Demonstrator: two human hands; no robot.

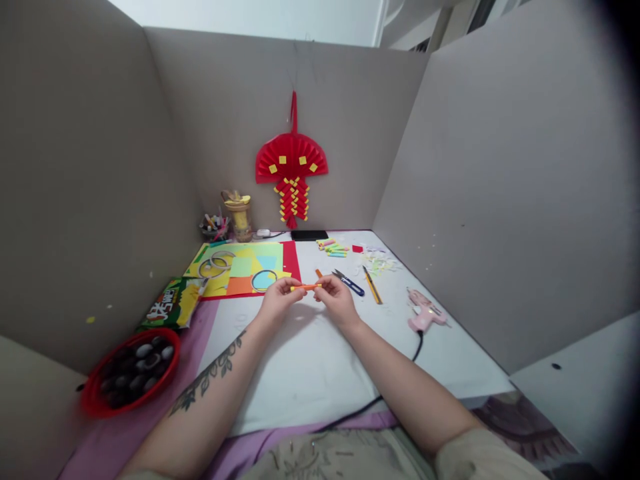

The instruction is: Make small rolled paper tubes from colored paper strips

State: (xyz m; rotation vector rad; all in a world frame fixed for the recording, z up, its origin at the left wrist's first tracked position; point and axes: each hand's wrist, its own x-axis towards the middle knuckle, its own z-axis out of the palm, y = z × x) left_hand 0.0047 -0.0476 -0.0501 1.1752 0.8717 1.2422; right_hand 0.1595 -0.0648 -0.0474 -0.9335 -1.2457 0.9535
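The left hand (280, 297) and right hand (337, 299) pinch an orange roll (310, 287) between them, one at each end, fingers closed on it, above the middle of the desk (295, 373). From the roll, more rolls (333, 248) lie at 1 o'clock, snips (356, 287) and then a knife (372, 285) at 3, and a pink glue gun (424, 311) beyond, towards 4. Coloured paper (242, 285) spreads at 10, a red bowl (91, 401) stands at 8, and a red ornament (292, 150) hangs at 12.
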